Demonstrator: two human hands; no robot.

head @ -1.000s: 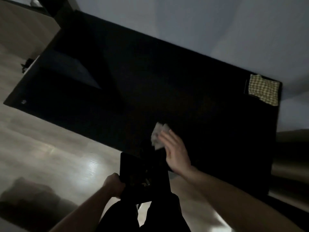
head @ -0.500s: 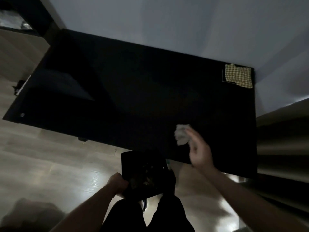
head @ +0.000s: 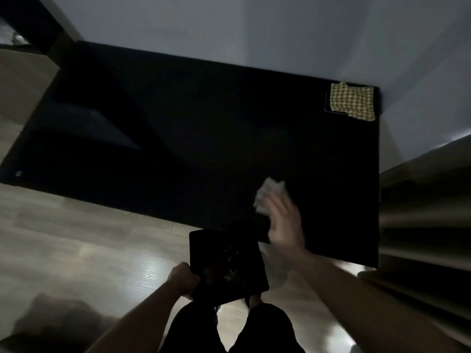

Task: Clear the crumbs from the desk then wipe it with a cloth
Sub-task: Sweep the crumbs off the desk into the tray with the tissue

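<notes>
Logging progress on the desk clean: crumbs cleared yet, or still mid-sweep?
Partly done: crumbs already lie on the dark tray that the left hand grips just below the desk edge. In hand: the right hand moves a pale wad over the desk near that edge; motion blur hides its grip. Left: the checked cloth lies at the far right corner, so the cloth wipe looks not yet begun.

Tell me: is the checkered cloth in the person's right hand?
No. The checkered cloth lies at the desk's far right corner, while the right hand presses a pale crumpled tissue.
</notes>
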